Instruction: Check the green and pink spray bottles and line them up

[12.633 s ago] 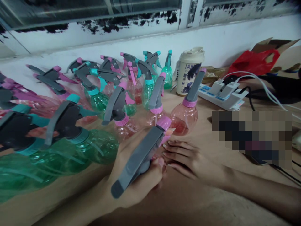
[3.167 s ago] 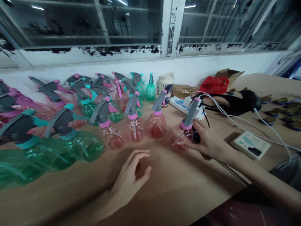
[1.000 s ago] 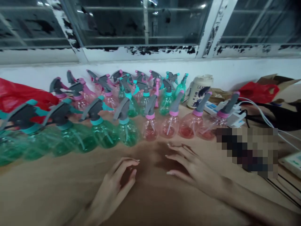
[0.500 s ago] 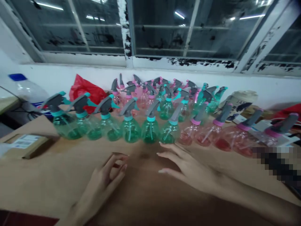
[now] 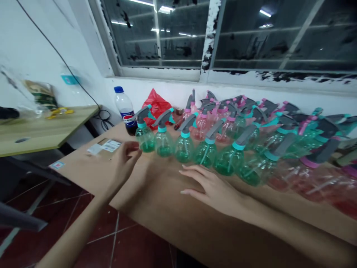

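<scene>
A row of clear spray bottles with grey trigger heads stands on the table; the green ones have turquoise collars, the pink ones pink collars. My left hand [image 5: 124,163], fingers loosely bent and apart, hovers just left of the end green spray bottle [image 5: 145,141], holding nothing. Whether it touches that bottle I cannot tell. My right hand [image 5: 213,186] is empty, its fingers stretched out and spread, in front of a middle green spray bottle [image 5: 205,154]. Farther right in the row is a pink spray bottle [image 5: 304,173].
More spray bottles crowd behind the row, by the wall. A Pepsi bottle [image 5: 125,111] and a red plastic bag [image 5: 156,104] stand at the back left. A flat cardboard package [image 5: 107,149] lies near the table's left edge. Another table [image 5: 69,128] is beyond a gap.
My view has swung left, bringing the second table and floor into sight. My left hand has moved left to the row's end. My right hand stays spread, now before bottles farther left.
</scene>
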`<state>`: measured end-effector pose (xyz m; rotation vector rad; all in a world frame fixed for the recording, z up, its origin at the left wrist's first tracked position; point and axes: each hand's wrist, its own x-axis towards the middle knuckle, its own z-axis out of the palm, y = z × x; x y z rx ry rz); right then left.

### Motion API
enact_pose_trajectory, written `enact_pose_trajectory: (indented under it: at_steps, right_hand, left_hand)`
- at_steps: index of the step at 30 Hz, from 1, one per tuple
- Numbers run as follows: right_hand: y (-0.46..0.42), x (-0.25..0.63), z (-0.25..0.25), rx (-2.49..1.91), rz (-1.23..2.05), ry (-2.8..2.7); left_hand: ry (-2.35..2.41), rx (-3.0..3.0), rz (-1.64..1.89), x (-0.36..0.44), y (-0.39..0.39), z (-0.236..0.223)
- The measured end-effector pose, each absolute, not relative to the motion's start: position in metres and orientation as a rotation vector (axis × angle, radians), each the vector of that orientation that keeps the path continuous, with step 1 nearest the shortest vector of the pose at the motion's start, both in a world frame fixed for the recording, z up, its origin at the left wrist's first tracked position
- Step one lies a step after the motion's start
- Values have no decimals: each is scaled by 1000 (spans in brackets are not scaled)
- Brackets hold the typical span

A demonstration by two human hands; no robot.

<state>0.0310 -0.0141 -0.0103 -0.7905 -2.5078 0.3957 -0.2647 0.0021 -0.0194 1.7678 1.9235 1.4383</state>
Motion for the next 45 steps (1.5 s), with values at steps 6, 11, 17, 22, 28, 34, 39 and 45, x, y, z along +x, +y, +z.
enact_pose_trajectory:
  at_steps: [6,11,17,22,28,34,39,45]
  right_hand:
    - [-19,21,-16,-750,477,-2506]
    - [-25,33,-16,-789,508,-2522]
    - [-36,62,-20,-862,516,-2522]
    - [-42,85,-22,-953,485,-2510]
    - [-46,92,-18,-1064,417,-2439]
    - [-55,99,-14,-1013,522,-2386]
    - [-63,122,-23,-1046,515,-2311]
    - [-70,177,-37,-1185,516,-2174]
  left_hand:
    - [2082,1827,1357,-291,52,-13]
    - [2043,1907,1234,-284,74,-11]
    - [2121,1905,1237,-281,64,0]
    - [2272,1839,1322,-265,12,17]
    - [1832,1864,1327,-198,-66,35]
    - [1625,2137,1009,-131,-92,32]
    - [1427,2162,844,-79,-84,32]
    - [1274,2231,615,-16,-65,22]
